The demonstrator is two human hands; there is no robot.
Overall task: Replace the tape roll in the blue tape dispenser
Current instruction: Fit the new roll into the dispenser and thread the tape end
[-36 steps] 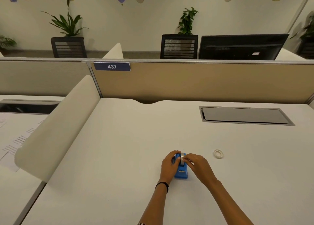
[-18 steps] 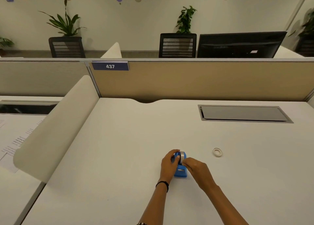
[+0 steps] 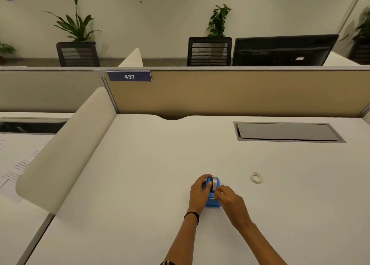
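Observation:
The blue tape dispenser [image 3: 212, 201] stands on the white desk [image 3: 140, 184] in front of me. A clear tape roll [image 3: 214, 183] sits upright in its top. My left hand [image 3: 199, 191] grips the dispenser's left side, thumb against the roll. My right hand [image 3: 230, 199] is at the dispenser's right side, its fingertips pinching at the roll's near edge; the tape end itself is too small to make out. A thin white empty tape core [image 3: 256, 177] lies flat on the desk to the right, apart from both hands.
A grey cable hatch [image 3: 288, 132] is set in the desk at the back right. A curved white divider [image 3: 66, 150] borders the desk on the left, a tan partition [image 3: 240, 92] stands behind, and printed papers [image 3: 18, 164] lie on the neighbouring desk.
My right hand's fingertips slid from the top of the roll down toward its near side. The left hand stayed on the dispenser. The camera tilted slightly.

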